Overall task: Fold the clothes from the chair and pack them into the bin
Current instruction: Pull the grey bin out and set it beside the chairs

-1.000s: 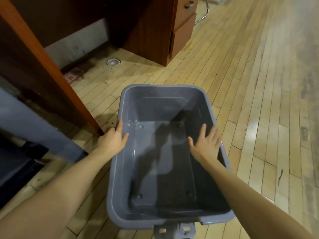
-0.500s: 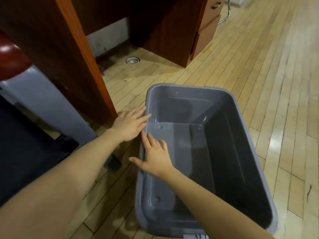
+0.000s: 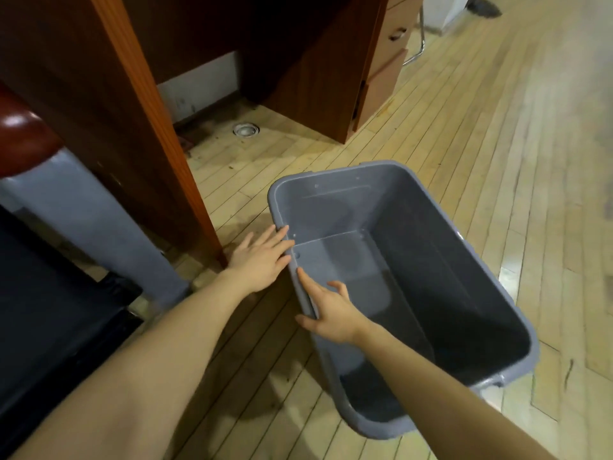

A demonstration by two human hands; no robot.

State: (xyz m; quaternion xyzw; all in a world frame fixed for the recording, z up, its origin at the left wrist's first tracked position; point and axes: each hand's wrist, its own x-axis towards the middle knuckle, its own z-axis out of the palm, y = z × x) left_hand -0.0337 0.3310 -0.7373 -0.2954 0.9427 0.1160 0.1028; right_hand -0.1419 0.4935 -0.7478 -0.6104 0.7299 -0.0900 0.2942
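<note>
Grey plastic bin (image 3: pixel 408 207) on plank floor (image 3: pixel 497 161), empty, beside wooden desk leg (image 3: pixel 159 127). Both hands on its near-left rim. L hand (image 3: pixel 258 260): fingers straight, flat against rim. R hand (image 3: pixel 331 310): fingers spread over rim, thumb outside, loose hold, not clamped. No clothes in view. Best: push low w/ even pressure so bin slides w/o tipping.
</note>
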